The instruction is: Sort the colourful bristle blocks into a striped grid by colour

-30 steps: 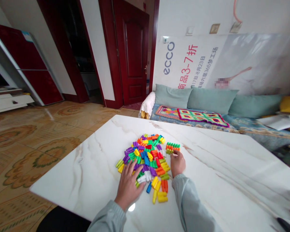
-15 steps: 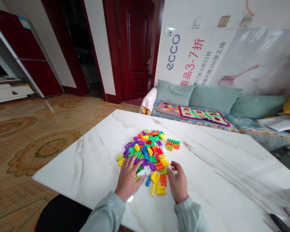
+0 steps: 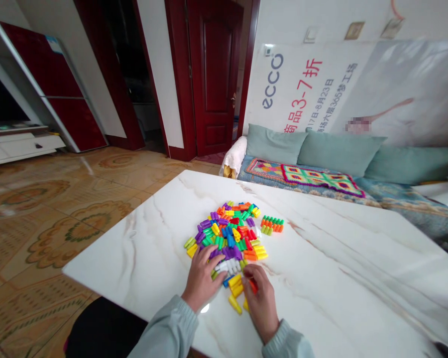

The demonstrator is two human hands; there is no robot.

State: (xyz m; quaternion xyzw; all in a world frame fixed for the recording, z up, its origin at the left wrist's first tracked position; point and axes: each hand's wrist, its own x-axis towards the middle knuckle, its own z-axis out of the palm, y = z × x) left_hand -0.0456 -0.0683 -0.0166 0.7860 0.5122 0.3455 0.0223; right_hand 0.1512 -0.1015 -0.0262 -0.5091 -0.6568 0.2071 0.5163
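Note:
My left hand (image 3: 204,274) rests at the near left edge of a pile of small coloured plastic blocks (image 3: 229,233), its fingers spread. Its fingertips touch the pile beside some white blocks (image 3: 232,267), and nothing is gripped. At the near right side, my right hand (image 3: 260,298) has its thumb and fingers curled round an orange block (image 3: 253,285), mostly covered by the fingers. Yellow blocks (image 3: 236,286) lie between the two hands, with a single yellow piece (image 3: 235,304) closer to me. An olive-green block (image 3: 243,265) sits by my right fingertips.
A neat group of green, orange and olive blocks (image 3: 272,224) stands right of the pile on the white marbled table (image 3: 321,278). Beyond the table's far edge is a sofa with green cushions (image 3: 336,151). A dark seat (image 3: 104,328) is at the near left.
My right hand has moved left and closed its fingers round the orange block. The olive-green block has shifted left towards the white ones. My left hand has hardly moved; the view has turned slightly left.

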